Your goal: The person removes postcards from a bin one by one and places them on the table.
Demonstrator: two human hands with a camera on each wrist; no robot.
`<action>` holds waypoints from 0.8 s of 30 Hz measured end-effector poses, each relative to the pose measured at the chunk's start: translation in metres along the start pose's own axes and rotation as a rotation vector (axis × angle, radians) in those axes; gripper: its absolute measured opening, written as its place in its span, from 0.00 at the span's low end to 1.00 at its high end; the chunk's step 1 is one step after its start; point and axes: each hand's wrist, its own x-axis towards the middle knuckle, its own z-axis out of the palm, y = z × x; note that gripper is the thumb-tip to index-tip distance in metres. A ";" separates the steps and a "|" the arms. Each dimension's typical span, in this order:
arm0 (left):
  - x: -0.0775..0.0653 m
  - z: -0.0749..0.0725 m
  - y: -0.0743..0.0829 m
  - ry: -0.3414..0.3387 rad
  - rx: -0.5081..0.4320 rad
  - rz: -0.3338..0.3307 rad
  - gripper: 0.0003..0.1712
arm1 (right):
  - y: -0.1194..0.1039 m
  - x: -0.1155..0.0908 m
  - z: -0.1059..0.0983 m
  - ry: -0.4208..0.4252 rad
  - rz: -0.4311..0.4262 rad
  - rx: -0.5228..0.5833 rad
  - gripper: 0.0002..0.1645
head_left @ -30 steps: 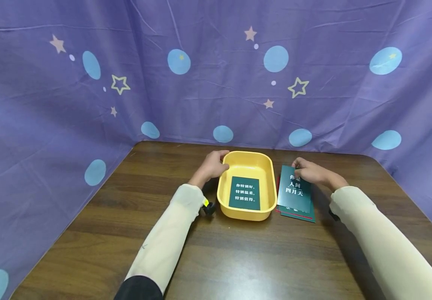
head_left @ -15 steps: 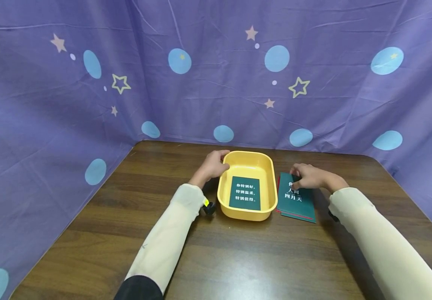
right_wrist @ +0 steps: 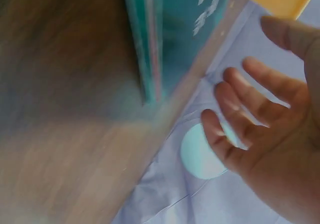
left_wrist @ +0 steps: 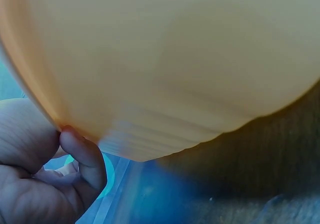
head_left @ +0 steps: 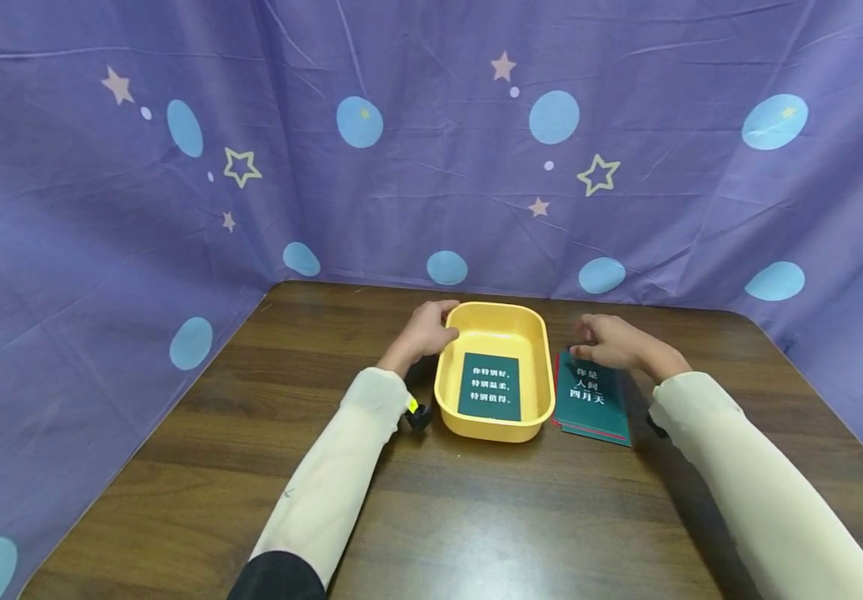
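A yellow plastic tray (head_left: pixel 493 431) stands on the table, with a dark green card (head_left: pixel 490 402) bearing white Chinese writing lying inside. At its left side, my left hand (head_left: pixel 426 332) pinches the rim. In the left wrist view, a fingertip of that hand (left_wrist: pixel 85 164) meets the tray's edge (left_wrist: pixel 210 109). Right of the tray lies a loosely squared stack of green cards (head_left: pixel 596 414), a red edge showing among them. Over the stack's far end hovers my right hand (head_left: pixel 615 341). Its fingers are spread and hold nothing in the right wrist view, apart from the stack (right_wrist: pixel 175 39).
The brown wooden table (head_left: pixel 506 517) extends around the tray and cards. Behind it and along the sides hangs a purple curtain (head_left: pixel 431 192) with stars and blue ovals. A small black device with a yellow tag (head_left: pixel 416 414) sits at my left wrist.
My right hand has lowered the top card onto the stack, lining it up with those below, then released it and lifted slightly away. The left hand and tray have stayed still.
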 end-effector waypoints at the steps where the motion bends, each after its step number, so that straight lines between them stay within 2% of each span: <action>1: 0.000 0.000 0.000 0.000 0.001 0.001 0.34 | -0.003 0.002 -0.001 0.032 -0.007 0.006 0.25; 7: -0.001 0.000 0.002 -0.003 -0.004 -0.006 0.34 | -0.023 0.011 -0.005 0.163 -0.067 0.073 0.23; 13: 0.000 0.000 0.002 0.004 0.002 0.009 0.34 | -0.045 0.019 -0.006 0.224 -0.136 0.099 0.22; 15: 0.000 0.000 0.002 0.006 0.002 0.008 0.34 | -0.051 0.023 -0.004 0.228 -0.153 0.096 0.22; 19: 0.000 0.000 0.001 0.006 0.000 0.004 0.34 | -0.062 0.031 0.000 0.207 -0.179 0.061 0.30; 24: -0.001 -0.001 0.001 0.002 -0.003 0.008 0.34 | -0.078 0.040 0.004 0.125 -0.190 0.045 0.39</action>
